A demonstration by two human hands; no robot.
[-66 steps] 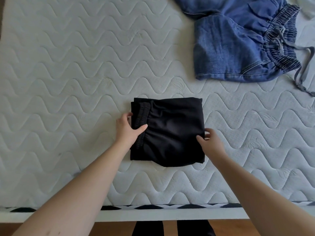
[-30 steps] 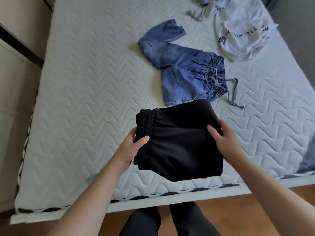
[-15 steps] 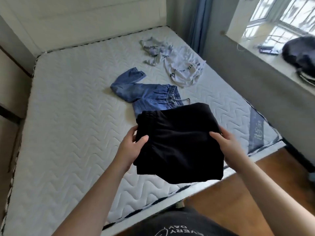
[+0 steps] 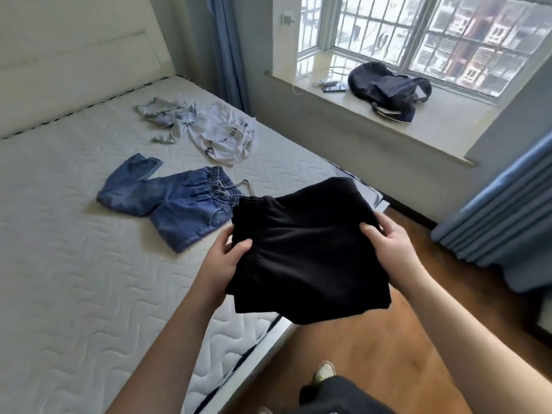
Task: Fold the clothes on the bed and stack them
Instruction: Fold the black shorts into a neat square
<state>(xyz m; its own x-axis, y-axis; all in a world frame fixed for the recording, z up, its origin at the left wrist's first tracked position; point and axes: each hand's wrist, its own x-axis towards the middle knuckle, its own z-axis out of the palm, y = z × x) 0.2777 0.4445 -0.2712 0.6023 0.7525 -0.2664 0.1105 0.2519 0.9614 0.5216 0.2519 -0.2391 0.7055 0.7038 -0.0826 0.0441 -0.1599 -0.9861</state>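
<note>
A folded black garment (image 4: 310,252) hangs in the air over the bed's right edge. My left hand (image 4: 224,258) grips its left side by the elastic waistband, thumb on top. My right hand (image 4: 388,246) grips its right side, thumb on top and fingers underneath. On the white quilted mattress (image 4: 74,279) behind it lie unfolded blue denim trousers (image 4: 179,201) with a drawstring. Farther back lie a crumpled white printed shirt (image 4: 227,135) and a light grey garment (image 4: 167,118).
The bed's headboard (image 4: 80,55) stands at the back. A wooden floor (image 4: 373,354) lies right of the bed. A windowsill (image 4: 433,115) holds a dark bag (image 4: 385,85) and a phone with a cable. Blue curtains (image 4: 501,210) hang at the right.
Both hands have lifted the folded black garment off the mattress and carried it to the right, over the bed's edge. My view has swung up and right toward the window.
</note>
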